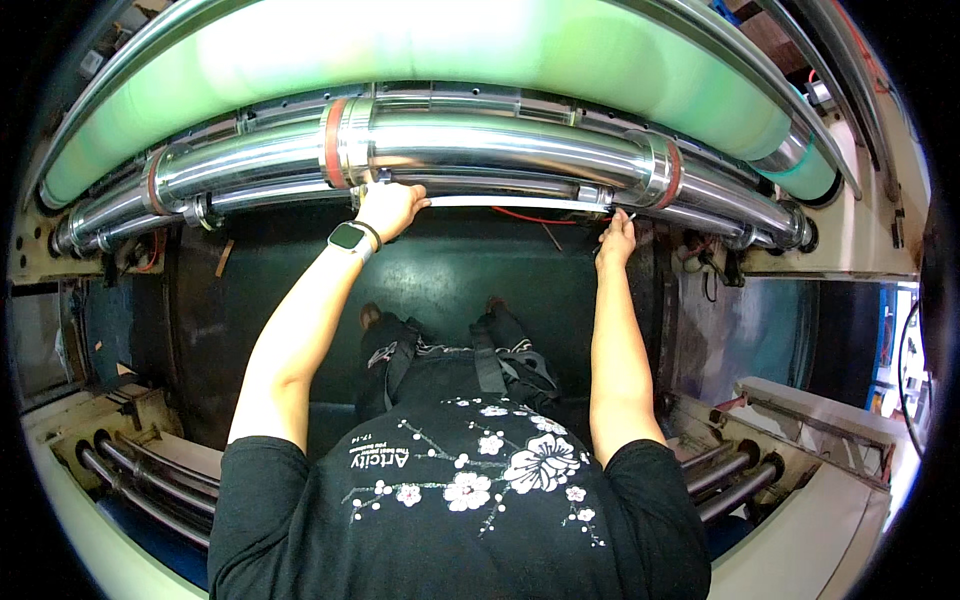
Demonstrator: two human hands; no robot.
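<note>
A thin white strip [515,203] runs nearly level between my two hands, just below a polished steel shaft [500,145]. My left hand [393,207] is closed round the strip's left end, near a steel collar with a reddish-brown band [334,145]. At the right end, my right hand [616,240] has its fingers pinched together by the strip, and a small pale tip shows beside them. A second banded collar [664,172] sits on the shaft just above that hand. What exactly lies between the right fingers is partly hidden.
A large pale-green roller [430,45] spans the machine beyond the shaft. Cream side frames [850,235] flank me. More rollers [150,480] lie low at both sides behind my arms. A red cable [530,216] hangs under the shaft above the dark green floor [450,270].
</note>
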